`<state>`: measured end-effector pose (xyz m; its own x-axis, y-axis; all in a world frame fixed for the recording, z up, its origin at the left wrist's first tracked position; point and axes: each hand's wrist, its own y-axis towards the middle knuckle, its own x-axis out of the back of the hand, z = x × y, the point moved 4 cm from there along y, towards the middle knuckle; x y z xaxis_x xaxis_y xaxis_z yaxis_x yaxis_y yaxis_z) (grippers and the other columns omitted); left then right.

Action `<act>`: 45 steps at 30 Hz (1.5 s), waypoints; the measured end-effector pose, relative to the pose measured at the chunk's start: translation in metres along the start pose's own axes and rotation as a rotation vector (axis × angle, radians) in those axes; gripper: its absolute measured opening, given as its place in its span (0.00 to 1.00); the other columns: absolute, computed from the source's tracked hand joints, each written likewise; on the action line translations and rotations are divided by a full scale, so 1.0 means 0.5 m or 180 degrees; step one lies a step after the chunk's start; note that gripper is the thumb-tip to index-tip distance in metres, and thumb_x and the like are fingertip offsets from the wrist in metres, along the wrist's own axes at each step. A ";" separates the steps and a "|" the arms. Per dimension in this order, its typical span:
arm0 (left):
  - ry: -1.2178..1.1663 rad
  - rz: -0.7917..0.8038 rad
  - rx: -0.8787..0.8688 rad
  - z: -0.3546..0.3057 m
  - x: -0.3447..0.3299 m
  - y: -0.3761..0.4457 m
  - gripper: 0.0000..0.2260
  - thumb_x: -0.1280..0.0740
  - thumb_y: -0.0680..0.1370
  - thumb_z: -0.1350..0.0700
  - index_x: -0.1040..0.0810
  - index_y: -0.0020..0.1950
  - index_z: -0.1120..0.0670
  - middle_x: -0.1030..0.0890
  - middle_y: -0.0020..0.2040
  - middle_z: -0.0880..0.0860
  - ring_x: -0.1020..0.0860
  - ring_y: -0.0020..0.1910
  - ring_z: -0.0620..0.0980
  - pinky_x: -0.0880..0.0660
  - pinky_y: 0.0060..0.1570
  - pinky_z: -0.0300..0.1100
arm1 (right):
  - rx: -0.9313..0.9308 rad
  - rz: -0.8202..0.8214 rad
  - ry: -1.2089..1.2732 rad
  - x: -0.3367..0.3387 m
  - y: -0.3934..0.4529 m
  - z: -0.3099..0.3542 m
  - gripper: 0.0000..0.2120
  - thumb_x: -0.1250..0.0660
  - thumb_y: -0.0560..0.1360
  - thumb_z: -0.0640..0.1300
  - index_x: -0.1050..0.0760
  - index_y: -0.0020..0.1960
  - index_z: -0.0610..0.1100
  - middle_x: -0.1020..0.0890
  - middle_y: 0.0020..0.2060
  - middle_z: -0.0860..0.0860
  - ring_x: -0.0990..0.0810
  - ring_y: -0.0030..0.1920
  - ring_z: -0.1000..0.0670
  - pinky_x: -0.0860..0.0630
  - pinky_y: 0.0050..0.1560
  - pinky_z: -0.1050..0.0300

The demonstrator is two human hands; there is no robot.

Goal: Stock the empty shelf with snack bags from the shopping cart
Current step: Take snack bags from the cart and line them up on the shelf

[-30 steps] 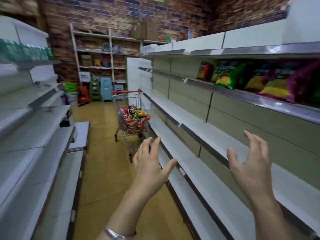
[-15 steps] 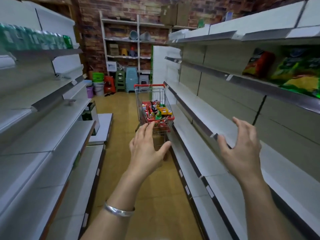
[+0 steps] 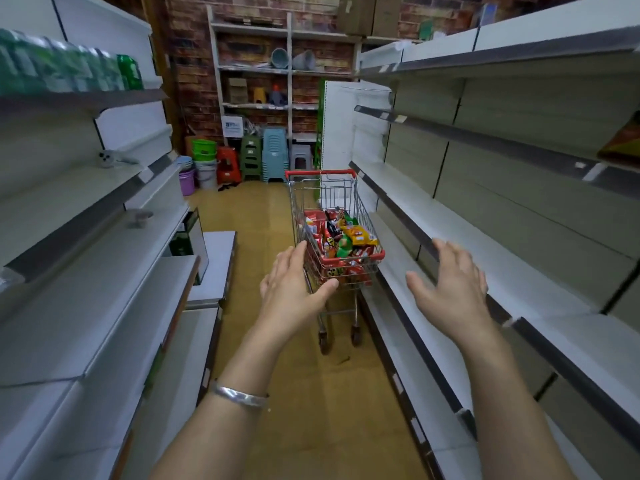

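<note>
A small wire shopping cart [image 3: 349, 199] with a red handle stands in the aisle ahead, beside the right-hand shelving. Red, yellow and green snack bags [image 3: 341, 239] fill its basket. My left hand [image 3: 292, 292] is stretched forward with spread fingers, just short of the cart's near left corner, holding nothing. My right hand [image 3: 452, 291] is also stretched out and spread, hovering over the edge of the bare white shelf [image 3: 502, 268] to the cart's right. One snack bag [image 3: 621, 143] shows at the right edge on the higher shelf.
White shelving lines both sides of the narrow aisle. Green bottles [image 3: 69, 69] stand on the upper left shelf. Stacked plastic stools [image 3: 273, 155] and buckets [image 3: 204, 161] sit at the far brick wall. The yellow floor [image 3: 263, 216] runs between me and the cart.
The view has swung left and moved down the aisle, so the cart is nearer and more centred. The stocked bags on the right shelf have mostly slid out of view. Both hands stay empty.
</note>
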<state>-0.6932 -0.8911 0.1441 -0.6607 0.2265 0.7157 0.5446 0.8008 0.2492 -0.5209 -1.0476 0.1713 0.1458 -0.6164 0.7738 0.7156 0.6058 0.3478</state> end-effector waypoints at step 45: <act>-0.0563 0.1219 0.1429 0.448 -0.577 1.428 0.35 0.29 0.78 0.54 0.44 0.80 0.55 0.32 0.75 0.59 0.31 0.72 0.59 0.31 0.68 0.52 | -0.0734 0.1894 -0.0226 -0.826 1.301 -0.241 0.39 0.34 0.78 0.57 0.51 0.81 0.47 0.45 0.78 0.46 0.41 0.77 0.44 0.38 0.73 0.47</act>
<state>-0.2292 -0.2605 -0.0306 -0.5577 0.6021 0.5714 0.5149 0.7909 -0.3308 -0.0332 -0.4594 0.0139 0.5233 -0.1687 0.8353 0.6559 0.7054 -0.2685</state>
